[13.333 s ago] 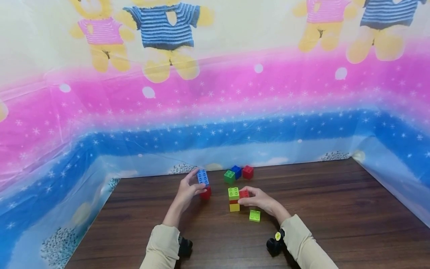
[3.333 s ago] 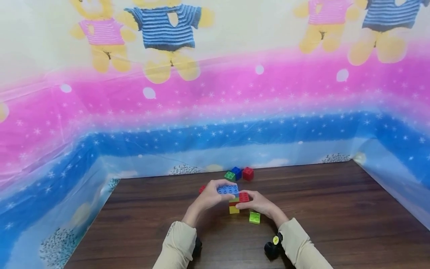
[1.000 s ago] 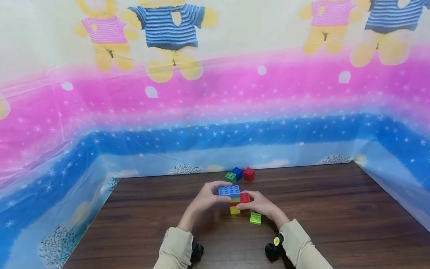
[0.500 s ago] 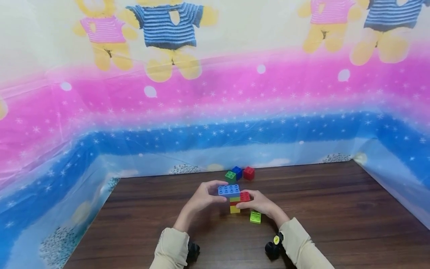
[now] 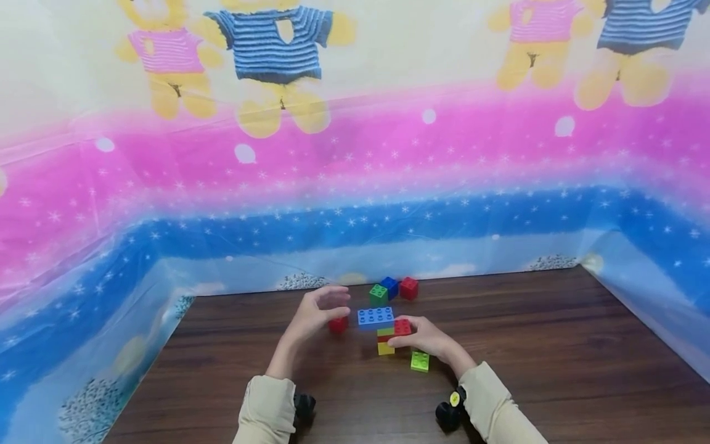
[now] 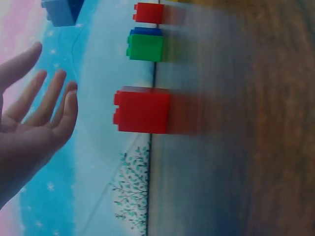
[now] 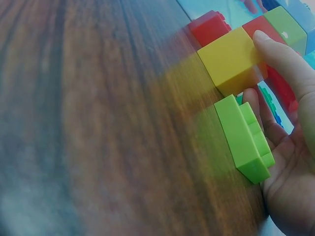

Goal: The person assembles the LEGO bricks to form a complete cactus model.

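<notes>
Blue block [image 5: 375,317] atop stack [image 5: 385,349], overhanging. R hand [image 5: 427,337] grips stack's side; L hand [image 5: 312,316] empty, fingers loosely spread, nr red block [image 5: 339,325]. Stacking step, prob.; next move wants stack steadied.

Your left hand [image 6: 37,125], fingers loosely bent, hangs apart from a red block [image 6: 142,112]; higher in your left wrist view show a green block [image 6: 146,47], a dark blue block [image 6: 147,31] and a light-blue brick [image 6: 63,13]

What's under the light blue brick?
Under its right end: lime brick, red brick, then yellow block. The lime brick's top is covered; the right hand hides some red.
</notes>
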`<move>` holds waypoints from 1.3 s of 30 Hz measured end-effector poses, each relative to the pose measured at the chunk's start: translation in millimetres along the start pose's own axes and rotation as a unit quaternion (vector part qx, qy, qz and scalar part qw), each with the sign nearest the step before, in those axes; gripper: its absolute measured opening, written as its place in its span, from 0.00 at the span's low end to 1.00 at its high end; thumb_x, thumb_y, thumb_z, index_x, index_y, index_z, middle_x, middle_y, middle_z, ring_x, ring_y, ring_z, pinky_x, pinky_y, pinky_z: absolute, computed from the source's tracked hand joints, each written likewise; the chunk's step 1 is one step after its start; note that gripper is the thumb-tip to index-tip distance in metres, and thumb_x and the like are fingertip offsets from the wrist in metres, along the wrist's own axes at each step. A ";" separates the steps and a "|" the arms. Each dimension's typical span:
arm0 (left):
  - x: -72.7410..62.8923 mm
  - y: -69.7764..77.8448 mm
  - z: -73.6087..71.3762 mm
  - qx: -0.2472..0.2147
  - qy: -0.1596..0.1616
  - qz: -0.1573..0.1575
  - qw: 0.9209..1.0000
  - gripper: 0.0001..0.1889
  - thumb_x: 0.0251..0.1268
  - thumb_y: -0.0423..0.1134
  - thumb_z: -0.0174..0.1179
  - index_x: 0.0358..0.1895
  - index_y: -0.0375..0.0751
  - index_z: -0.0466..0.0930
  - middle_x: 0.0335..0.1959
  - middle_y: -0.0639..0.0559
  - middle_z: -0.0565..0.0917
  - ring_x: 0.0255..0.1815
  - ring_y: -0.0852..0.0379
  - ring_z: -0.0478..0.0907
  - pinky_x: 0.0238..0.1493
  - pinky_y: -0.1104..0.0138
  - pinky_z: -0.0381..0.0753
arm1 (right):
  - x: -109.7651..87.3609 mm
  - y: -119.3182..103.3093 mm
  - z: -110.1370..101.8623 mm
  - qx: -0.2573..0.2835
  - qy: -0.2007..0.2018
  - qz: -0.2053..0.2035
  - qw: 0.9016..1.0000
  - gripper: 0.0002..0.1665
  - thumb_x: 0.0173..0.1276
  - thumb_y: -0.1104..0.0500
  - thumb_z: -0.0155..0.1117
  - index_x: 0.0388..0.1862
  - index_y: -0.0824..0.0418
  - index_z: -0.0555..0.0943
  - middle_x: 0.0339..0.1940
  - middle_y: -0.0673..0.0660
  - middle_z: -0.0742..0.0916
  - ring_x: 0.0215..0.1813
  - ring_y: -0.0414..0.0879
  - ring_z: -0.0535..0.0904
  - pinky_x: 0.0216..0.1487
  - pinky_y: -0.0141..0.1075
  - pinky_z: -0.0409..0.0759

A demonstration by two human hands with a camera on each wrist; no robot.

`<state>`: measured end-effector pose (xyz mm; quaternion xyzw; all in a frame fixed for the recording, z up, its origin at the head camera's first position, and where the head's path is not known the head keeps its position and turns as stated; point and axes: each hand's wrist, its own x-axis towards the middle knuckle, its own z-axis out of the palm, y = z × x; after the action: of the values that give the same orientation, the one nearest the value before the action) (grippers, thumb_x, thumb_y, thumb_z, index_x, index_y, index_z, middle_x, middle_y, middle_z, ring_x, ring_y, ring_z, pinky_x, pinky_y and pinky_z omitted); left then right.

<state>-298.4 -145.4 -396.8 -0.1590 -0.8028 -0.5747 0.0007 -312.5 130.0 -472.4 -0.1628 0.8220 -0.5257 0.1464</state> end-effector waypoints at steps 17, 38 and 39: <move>2.1 -28.9 9.3 0.009 0.071 -0.100 0.992 0.29 0.57 0.28 0.66 0.64 0.31 0.70 0.66 0.32 0.72 0.70 0.35 0.66 0.68 0.43 0.68 | -3.5 -4.2 2.4 0.011 0.000 -0.002 1.000 0.33 0.62 0.47 0.70 0.63 0.59 0.75 0.49 0.55 0.87 0.46 0.43 0.79 0.49 0.35 0.77; 8.2 -41.1 17.6 0.097 0.047 -0.117 0.987 0.31 0.54 0.22 0.63 0.65 0.28 0.68 0.63 0.29 0.74 0.63 0.35 0.72 0.65 0.46 0.73 | -2.2 -5.3 1.4 0.005 0.003 0.005 1.000 0.34 0.61 0.46 0.70 0.64 0.58 0.74 0.50 0.55 0.87 0.47 0.43 0.78 0.49 0.35 0.77; 8.2 -41.5 17.5 0.095 0.047 -0.116 0.988 0.31 0.54 0.22 0.63 0.64 0.28 0.69 0.63 0.29 0.74 0.63 0.35 0.72 0.65 0.46 0.73 | -2.2 -5.1 1.3 0.004 0.003 0.005 1.000 0.34 0.61 0.46 0.70 0.63 0.58 0.74 0.50 0.55 0.87 0.47 0.44 0.78 0.49 0.35 0.77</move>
<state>-313.6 -139.2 -439.4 -0.0370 -0.8660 -0.4984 -0.0131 -309.5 127.8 -468.2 -0.1564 0.8210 -0.5289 0.1473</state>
